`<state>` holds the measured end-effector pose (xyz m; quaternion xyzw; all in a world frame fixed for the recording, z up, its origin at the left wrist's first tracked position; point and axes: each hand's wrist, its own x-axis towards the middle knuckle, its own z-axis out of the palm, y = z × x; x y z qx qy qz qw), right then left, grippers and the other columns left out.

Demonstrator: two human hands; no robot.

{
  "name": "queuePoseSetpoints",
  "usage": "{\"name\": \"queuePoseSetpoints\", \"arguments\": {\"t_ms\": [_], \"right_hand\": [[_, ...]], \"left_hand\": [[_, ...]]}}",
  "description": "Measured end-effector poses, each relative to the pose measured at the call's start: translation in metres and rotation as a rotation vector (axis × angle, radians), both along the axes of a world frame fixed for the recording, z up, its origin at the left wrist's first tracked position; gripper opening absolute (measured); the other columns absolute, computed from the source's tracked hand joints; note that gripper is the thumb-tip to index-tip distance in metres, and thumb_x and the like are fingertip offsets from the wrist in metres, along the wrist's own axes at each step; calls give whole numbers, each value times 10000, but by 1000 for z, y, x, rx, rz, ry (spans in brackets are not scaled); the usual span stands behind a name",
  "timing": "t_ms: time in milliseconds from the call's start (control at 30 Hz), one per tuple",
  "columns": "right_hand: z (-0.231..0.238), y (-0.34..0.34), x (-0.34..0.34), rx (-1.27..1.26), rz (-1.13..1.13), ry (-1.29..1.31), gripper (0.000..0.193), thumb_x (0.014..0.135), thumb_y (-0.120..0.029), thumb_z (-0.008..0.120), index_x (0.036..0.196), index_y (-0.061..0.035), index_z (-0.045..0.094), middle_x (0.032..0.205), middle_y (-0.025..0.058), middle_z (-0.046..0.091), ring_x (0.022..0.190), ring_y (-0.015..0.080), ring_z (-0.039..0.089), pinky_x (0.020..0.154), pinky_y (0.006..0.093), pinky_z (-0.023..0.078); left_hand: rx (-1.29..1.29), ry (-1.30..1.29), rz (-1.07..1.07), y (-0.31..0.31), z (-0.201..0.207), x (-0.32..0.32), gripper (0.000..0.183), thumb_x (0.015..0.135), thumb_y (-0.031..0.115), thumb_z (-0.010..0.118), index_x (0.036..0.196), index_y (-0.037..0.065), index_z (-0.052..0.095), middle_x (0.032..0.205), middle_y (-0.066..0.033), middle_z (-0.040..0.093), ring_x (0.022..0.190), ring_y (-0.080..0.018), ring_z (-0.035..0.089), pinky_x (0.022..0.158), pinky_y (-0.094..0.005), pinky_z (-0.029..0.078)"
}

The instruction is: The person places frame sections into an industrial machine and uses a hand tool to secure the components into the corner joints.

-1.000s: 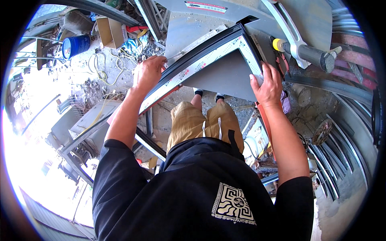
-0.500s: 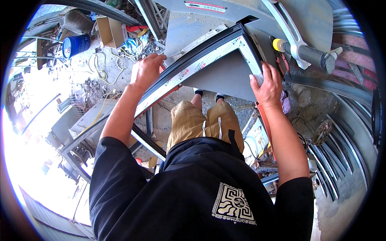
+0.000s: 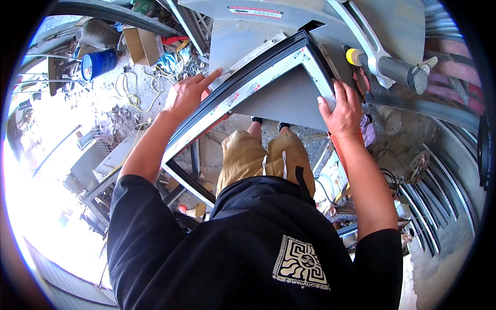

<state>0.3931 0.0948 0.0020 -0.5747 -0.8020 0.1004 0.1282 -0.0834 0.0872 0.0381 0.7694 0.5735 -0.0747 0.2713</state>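
Observation:
A black window frame [image 3: 248, 73] with white printed protective film lies across a grey machine, one mitred corner pointing away from me. My right hand [image 3: 343, 109] grips its right side, thumb on the inner face and fingers over the outer edge. Beside the long left side is my left hand [image 3: 185, 96], index finger stretched toward the machine's grey fence. Its other fingers are partly hidden, and I cannot tell whether they touch the frame. The far corner sits near a dark slot [image 3: 313, 26] in the machine housing.
At the upper right a grey clamp arm [image 3: 361, 39] carries a dark cylinder [image 3: 403, 72]. A blue drum [image 3: 98, 63], a cardboard box [image 3: 142, 46] and a yellow cord [image 3: 129, 90] lie at the far left. Metal profiles [image 3: 431, 201] lean at the right.
My left index finger has straightened out toward the fence. The frame's near left corner has come into view. My right hand keeps its place on the frame.

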Motion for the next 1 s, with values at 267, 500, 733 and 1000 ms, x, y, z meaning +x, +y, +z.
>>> {"name": "queuePoseSetpoints", "arguments": {"t_ms": [267, 500, 733, 1000], "right_hand": [[-2, -1, 0, 4, -7, 31, 678, 979, -483, 825, 1496, -64, 697, 1447, 175, 692, 1307, 412, 686, 1114, 539, 570], [0, 0, 1, -10, 8, 8, 684, 972, -482, 836, 1496, -64, 699, 1427, 179, 698, 1296, 413, 691, 1107, 536, 576], [2, 1, 0, -7, 7, 29, 694, 973, -488, 833, 1494, -49, 701, 1424, 184, 699, 1289, 410, 691, 1114, 535, 567], [3, 0, -1, -23, -2, 33, 681, 981, -489, 823, 1481, -43, 703, 1420, 188, 699, 1278, 411, 695, 1101, 535, 573]], "left_hand": [[59, -22, -20, -5, -10, -2, 766, 1024, 233, 735, 1752, 343, 526, 1036, -39, 733, 984, -268, 792, 861, -445, 661], [36, -67, -47, 1, -12, -9, 816, 993, 246, 793, 1756, 349, 521, 1085, -31, 764, 1006, -292, 800, 909, -454, 659], [-65, 66, -88, 19, -3, -9, 804, 1030, 31, 652, 1733, 406, 541, 1186, -55, 731, 1027, -305, 802, 910, -460, 662], [130, 141, -493, 56, -22, -41, 906, 1006, 4, 645, 1765, 464, 460, 1133, -52, 656, 945, -245, 768, 866, -404, 648]]}}
